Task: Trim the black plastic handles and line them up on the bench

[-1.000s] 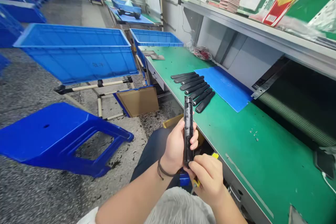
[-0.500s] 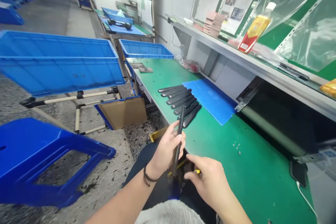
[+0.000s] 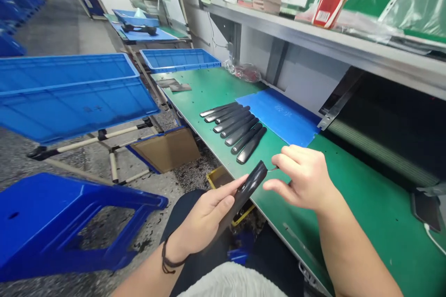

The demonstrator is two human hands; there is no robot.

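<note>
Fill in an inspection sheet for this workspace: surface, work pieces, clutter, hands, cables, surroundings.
Surface: green table, with small dark specks on it.
Work pieces: one long black piece in hand; more black pieces lie side by side on the table.
Clutter: blue sheet, grey flat pieces, plastic bag and phone on the table.
Hands: left hand grips the black piece; right hand holds a thin tool at its upper end, contact unclear.
Cables: white cable runs from the phone.
Surroundings: blue stool and blue crate at left; shelf above the table.
</note>
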